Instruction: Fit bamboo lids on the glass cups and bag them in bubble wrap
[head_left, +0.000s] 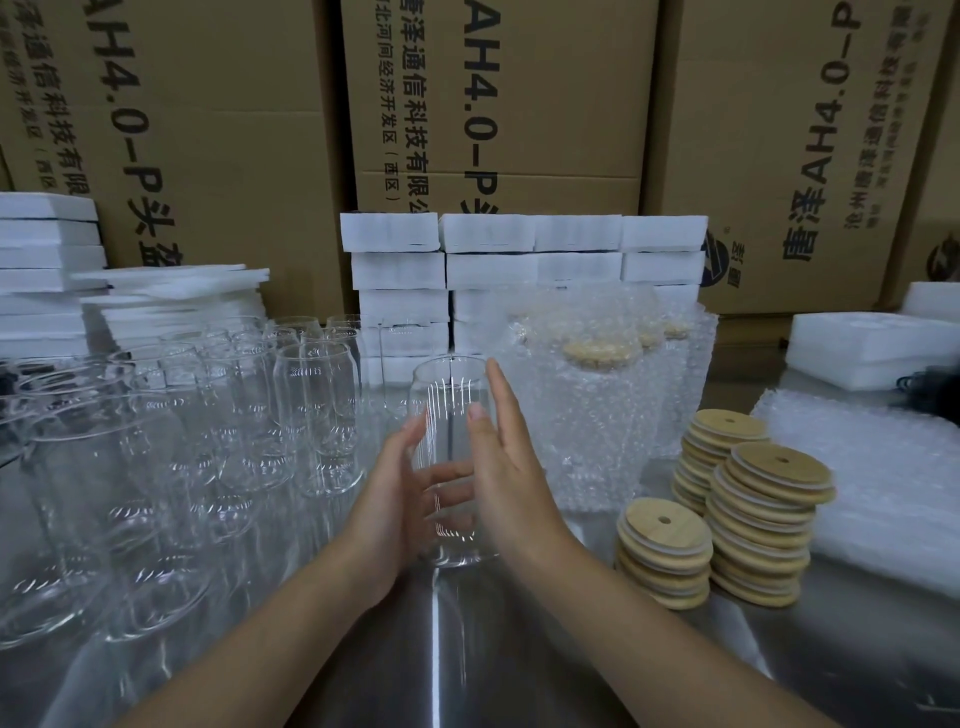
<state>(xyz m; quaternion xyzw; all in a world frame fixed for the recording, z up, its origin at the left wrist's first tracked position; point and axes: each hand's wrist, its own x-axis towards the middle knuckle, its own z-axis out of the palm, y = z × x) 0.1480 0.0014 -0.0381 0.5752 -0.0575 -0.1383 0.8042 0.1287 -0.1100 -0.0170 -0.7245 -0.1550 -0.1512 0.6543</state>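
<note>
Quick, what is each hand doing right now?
Left hand: holds the glass cup.
Right hand: open, fingers straight, beside the cup.

Tall cardboard boxes (498, 104) with black lettering line the far edge of the steel tabletop (493, 675); stacked white foam blocks (488, 234) stand before them at the middle; foam sheets (171, 280) pile at far left; a foam tray (872, 343) sits far right, something dark (930, 384), perhaps a cable, beside it.

A clear glass cup (448, 395) is upright and lidless at mid-table. Round bamboo lids (753, 470) sit stacked to its right, with bubble-wrapped lidded cups (597, 415) just behind.
</note>
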